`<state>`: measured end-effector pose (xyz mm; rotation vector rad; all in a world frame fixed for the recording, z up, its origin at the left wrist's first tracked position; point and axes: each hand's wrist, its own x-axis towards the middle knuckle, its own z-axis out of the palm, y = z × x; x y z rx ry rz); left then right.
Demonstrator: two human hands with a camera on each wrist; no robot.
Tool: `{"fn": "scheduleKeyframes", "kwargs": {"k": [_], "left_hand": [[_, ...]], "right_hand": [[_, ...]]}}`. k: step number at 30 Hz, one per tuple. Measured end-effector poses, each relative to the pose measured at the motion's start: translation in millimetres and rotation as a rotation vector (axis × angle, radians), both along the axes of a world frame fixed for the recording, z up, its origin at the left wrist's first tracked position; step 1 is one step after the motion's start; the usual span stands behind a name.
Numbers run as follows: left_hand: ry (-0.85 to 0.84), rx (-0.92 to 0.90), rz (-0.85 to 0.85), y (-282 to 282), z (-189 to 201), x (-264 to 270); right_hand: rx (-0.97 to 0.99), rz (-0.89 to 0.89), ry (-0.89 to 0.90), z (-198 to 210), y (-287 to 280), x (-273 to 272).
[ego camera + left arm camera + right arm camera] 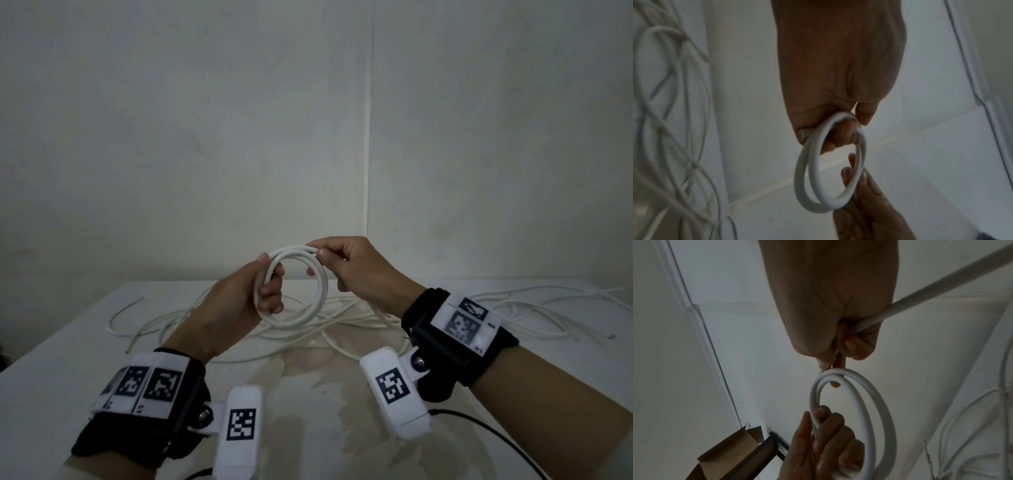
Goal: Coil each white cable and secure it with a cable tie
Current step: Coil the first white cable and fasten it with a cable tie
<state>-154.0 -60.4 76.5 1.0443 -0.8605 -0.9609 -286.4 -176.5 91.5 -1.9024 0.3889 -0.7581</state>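
A white cable is wound into a small coil (pixel 317 305) of two or three loops, held in the air above the white table (pixel 51 356). My left hand (pixel 265 284) grips the coil's left side, fingers curled through the ring. My right hand (pixel 325 255) pinches the coil's top right, and the free length of the cable (pixel 953 280) runs out of that fist. The coil (pixel 813 172) shows in the left wrist view with the left hand (pixel 846 129) at its top. In the right wrist view the coil (pixel 875 395) hangs under the right hand (pixel 836 366). No cable tie shows.
Several loose white cables (pixel 342 329) lie tangled on the table under and behind the hands, spreading right (pixel 534 308) and left (pixel 123 318). A white wall stands close behind. An open cardboard box (pixel 731 452) sits low beyond the table in the right wrist view.
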Motion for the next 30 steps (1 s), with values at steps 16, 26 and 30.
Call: {"fn": "scheduleKeyframes", "kwargs": {"k": [16, 26, 30], "left_hand": [[-0.035, -0.037, 0.221, -5, -3, -6], [-0.094, -0.042, 0.201, -4, 4, -8], [-0.169, -0.043, 0.232, -7, 1, -15]], "right_hand": [[-0.296, 0.088, 0.146, 1, 6, -4], [0.107, 0.188, -0.052, -2, 0, -4], [-0.1, 0.029, -0.044, -4, 6, 1]]}}
